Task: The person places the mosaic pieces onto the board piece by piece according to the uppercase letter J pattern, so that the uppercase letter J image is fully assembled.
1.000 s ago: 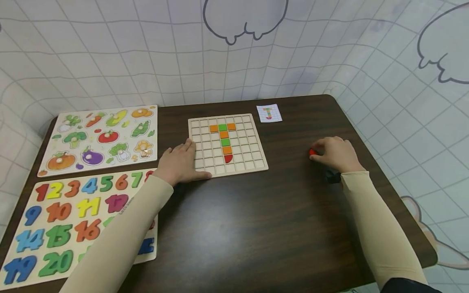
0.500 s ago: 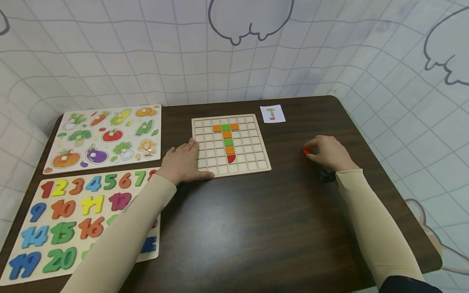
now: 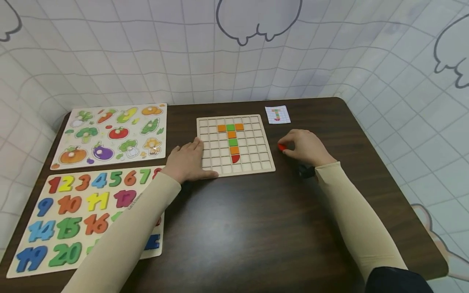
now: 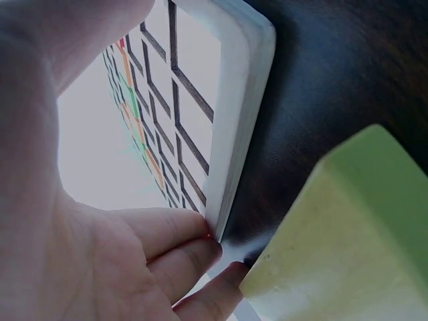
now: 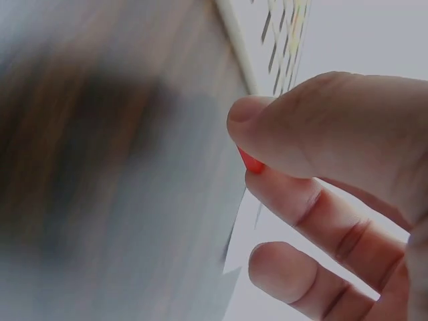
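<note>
In the head view, a wooden grid board (image 3: 256, 143) lies on the dark table. Orange and green squares form a T on it, with a red quarter-round tile (image 3: 235, 158) at the stem's foot. My left hand (image 3: 187, 162) rests along the board's left edge, fingers extended and thumb by the front edge. Just right of the board, my right hand (image 3: 307, 147) pinches a small red tile (image 3: 281, 147) between thumb and index finger. The right wrist view shows only a sliver of that red tile (image 5: 250, 160); its full shape is hidden by the fingertips.
Behind the right hand lies a small pattern card (image 3: 277, 114) with a similar coloured figure. To the left are a vegetable puzzle board (image 3: 99, 132) and a number puzzle board (image 3: 84, 193), partly covered by the left sleeve. Fabric walls (image 3: 176, 61) border the table.
My right hand has moved left toward the grid board, carrying the red tile. The left hand stays at the board's edge, and the head view has shifted slightly.
</note>
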The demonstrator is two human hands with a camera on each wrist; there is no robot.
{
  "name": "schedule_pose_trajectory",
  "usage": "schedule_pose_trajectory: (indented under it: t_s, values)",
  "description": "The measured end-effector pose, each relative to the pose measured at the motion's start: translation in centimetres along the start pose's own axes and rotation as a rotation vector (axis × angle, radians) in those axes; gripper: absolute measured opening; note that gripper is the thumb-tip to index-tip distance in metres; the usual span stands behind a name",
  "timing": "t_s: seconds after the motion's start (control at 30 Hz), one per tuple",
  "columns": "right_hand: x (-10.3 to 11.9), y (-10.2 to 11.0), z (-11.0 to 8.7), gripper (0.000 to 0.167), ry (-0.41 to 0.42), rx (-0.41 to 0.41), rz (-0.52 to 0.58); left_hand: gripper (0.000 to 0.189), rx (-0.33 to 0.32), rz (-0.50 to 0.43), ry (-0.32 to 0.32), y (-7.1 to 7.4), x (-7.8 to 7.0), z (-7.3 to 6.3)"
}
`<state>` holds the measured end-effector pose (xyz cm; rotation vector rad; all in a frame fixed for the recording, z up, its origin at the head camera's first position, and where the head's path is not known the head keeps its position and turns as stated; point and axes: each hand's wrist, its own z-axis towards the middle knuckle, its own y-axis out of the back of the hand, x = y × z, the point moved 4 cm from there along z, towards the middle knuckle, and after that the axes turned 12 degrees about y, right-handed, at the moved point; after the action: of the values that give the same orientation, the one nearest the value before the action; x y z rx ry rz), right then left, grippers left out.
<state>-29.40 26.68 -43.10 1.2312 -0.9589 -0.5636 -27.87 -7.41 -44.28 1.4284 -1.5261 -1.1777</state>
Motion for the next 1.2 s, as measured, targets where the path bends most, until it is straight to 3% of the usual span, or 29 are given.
schedule_pose_trajectory:
  t_s: [0.43, 0.7, 1.2]
  values:
    - [7.3, -2.0, 5.7, 0.026, 0.203, 0.016, 0.01, 0.118, -0.002, 0.011, 0.001, 0.3, -0.2, -0.1]
    - [11.1, -4.1, 7.7, 0.02, 0.327, 0.061, 0.004, 0.119, 0.003, 0.02, 0.003, 0.0, -0.4, 0.0]
    - [12.3, -4.7, 7.8, 0.023, 0.321, 0.105, -0.023, 0.12, -0.004, 0.024, -0.013, 0.1, -0.8, -0.3]
